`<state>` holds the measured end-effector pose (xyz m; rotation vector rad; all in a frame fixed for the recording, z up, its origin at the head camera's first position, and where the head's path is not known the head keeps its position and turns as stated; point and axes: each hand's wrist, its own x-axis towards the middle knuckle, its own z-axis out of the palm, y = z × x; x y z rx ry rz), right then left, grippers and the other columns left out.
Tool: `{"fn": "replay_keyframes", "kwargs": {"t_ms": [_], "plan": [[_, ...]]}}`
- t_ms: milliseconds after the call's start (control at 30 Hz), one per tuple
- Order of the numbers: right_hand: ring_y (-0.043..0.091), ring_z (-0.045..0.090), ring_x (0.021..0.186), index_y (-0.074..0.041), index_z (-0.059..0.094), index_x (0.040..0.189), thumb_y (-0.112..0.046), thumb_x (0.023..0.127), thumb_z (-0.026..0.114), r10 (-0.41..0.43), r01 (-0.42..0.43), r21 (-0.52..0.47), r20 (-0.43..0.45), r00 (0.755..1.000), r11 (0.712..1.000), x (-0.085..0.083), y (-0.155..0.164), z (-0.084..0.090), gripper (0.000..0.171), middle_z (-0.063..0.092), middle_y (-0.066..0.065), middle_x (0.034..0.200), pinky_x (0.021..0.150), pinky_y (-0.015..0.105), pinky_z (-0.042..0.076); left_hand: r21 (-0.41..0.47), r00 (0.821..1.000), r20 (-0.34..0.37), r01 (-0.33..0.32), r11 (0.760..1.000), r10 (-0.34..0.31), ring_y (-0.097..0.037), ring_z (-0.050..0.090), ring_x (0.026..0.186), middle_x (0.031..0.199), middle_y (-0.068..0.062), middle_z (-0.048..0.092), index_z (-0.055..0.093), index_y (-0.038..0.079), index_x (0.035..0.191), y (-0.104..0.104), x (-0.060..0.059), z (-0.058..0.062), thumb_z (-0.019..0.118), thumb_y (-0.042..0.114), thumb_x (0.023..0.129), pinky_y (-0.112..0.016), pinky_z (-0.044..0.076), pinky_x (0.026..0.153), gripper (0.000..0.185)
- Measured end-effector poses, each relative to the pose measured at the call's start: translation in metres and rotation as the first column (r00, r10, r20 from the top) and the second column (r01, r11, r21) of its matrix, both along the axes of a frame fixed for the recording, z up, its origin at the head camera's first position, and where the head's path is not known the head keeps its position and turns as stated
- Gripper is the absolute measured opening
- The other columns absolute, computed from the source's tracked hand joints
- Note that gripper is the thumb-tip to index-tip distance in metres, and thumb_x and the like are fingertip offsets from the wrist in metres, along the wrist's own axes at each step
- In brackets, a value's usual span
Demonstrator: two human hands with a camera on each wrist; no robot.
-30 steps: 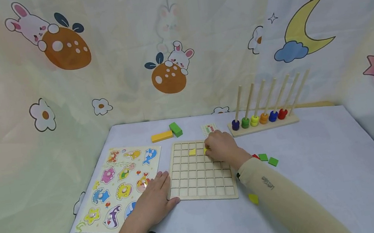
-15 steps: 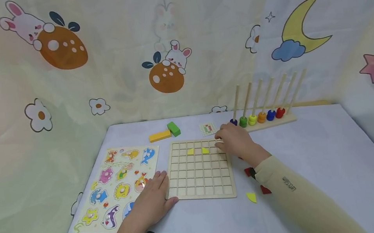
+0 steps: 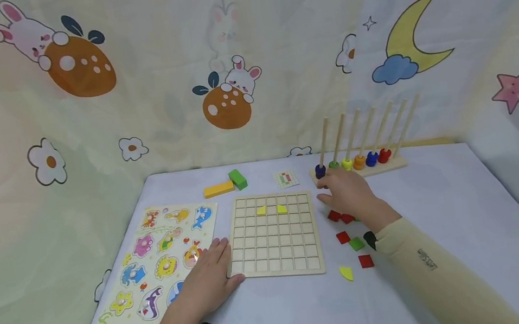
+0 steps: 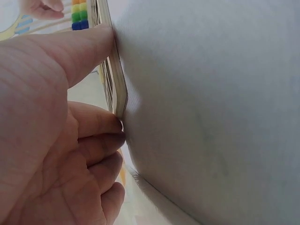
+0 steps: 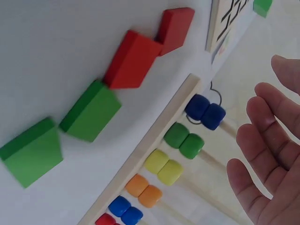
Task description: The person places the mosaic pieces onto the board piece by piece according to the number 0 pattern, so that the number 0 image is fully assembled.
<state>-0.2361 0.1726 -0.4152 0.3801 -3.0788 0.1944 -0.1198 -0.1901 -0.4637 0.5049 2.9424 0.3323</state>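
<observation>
Wooden grid board (image 3: 273,242) lay on white cloth (image 3: 290,319), bearing two yellow, curved-edged tiles (image 3: 282,209); we held our left hand (image 3: 206,288) straight-fingered against its corner, our right hand (image 3: 350,194) empty, loosely relaxed near rounded beads (image 5: 192,146).

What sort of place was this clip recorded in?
Probably a children's play or learning corner, though it could be staged: a backdrop printed with cartoon rabbits hangs behind the table, which holds a wooden grid board and a rack of colored beads.
</observation>
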Motion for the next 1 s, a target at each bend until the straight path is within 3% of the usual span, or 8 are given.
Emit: {"fn": "replay_keyframes", "kwargs": {"t_ms": [300, 533, 700, 1000], "plan": [[0.028, 0.063, 0.102, -0.013, 0.079, 0.119, -0.034, 0.091, 0.082, -0.029, 0.029, 0.005, 0.060, 0.998, 1.000, 0.010, 0.016, -0.005, 0.035, 0.072, 0.008, 0.114, 0.088, 0.047, 0.058, -0.007, 1.000, -0.001, 0.007, 1.000, -0.007, -0.034, 0.024, 0.162, 0.171, -0.015, 0.033, 0.039, 0.002, 0.160, 0.000, -0.001, -0.001, 0.070, 0.050, 0.098, -0.053, 0.027, 0.132, 0.085], [0.030, 0.062, 0.108, -0.013, 0.080, 0.117, -0.037, 0.092, 0.079, -0.027, 0.024, 0.039, 0.083, 0.996, 0.999, 0.020, 0.021, -0.008, 0.034, 0.072, 0.008, 0.114, 0.092, 0.049, 0.058, -0.007, 1.000, 0.001, 0.005, 1.000, -0.005, -0.034, 0.024, 0.162, 0.171, -0.015, 0.032, 0.039, 0.002, 0.160, -0.001, -0.001, -0.001, 0.070, 0.050, 0.098, -0.053, 0.027, 0.131, 0.085], [0.028, 0.061, 0.104, -0.013, 0.080, 0.115, -0.037, 0.092, 0.078, -0.024, 0.021, 0.031, 0.102, 0.995, 0.999, 0.025, 0.024, -0.014, 0.033, 0.071, 0.007, 0.110, 0.087, 0.046, 0.058, -0.002, 1.000, 0.003, 0.006, 1.000, -0.006, -0.035, 0.025, 0.162, 0.171, -0.016, 0.033, 0.040, 0.001, 0.160, -0.001, -0.001, 0.001, 0.070, 0.050, 0.098, -0.053, 0.027, 0.131, 0.084], [0.024, 0.057, 0.097, -0.014, 0.081, 0.112, -0.039, 0.086, 0.085, -0.029, 0.022, 0.056, 0.128, 0.991, 0.998, 0.031, 0.028, -0.022, 0.036, 0.069, 0.003, 0.100, 0.084, 0.043, 0.056, -0.004, 1.000, 0.008, 0.005, 1.000, -0.005, -0.035, 0.025, 0.162, 0.171, -0.016, 0.033, 0.039, 0.001, 0.160, 0.001, 0.000, 0.002, 0.071, 0.049, 0.097, -0.054, 0.028, 0.131, 0.085]]}}
